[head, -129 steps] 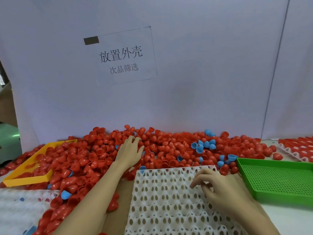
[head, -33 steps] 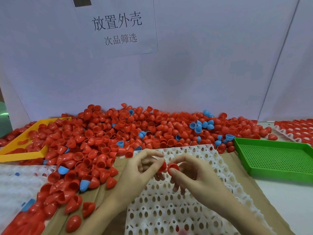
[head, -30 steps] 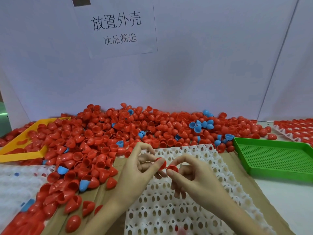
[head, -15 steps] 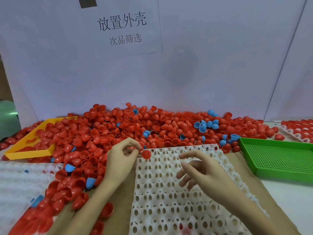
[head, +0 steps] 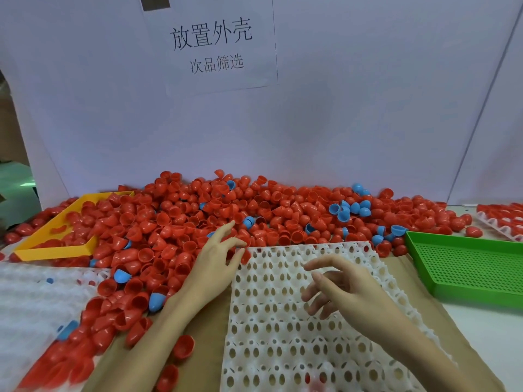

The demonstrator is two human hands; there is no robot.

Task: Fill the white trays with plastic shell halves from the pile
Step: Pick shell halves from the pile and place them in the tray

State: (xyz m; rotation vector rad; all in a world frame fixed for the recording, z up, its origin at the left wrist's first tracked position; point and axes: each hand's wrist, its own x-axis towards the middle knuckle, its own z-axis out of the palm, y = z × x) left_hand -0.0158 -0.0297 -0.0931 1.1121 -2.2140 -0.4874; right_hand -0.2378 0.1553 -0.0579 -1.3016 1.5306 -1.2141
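Observation:
A big pile of red shell halves, with a few blue ones mixed in, lies along the back wall. In front of it a white tray with rows of empty oval pockets sits on cardboard. My left hand reaches over the tray's far left corner into the pile's edge with its fingers spread, holding nothing. One red shell lies at that corner beside the thumb. My right hand hovers above the tray's middle, fingers loosely bent and empty.
A green perforated tray stands to the right. A yellow tray at the left is half buried in shells. Another white tray lies at the near left. A tray filled with red shells is at the far right.
Half a second ago my left hand pinched something at the tray's corner; now its fingers are spread into the pile's edge. My right hand stays empty above the tray. Both had met earlier over the tray.

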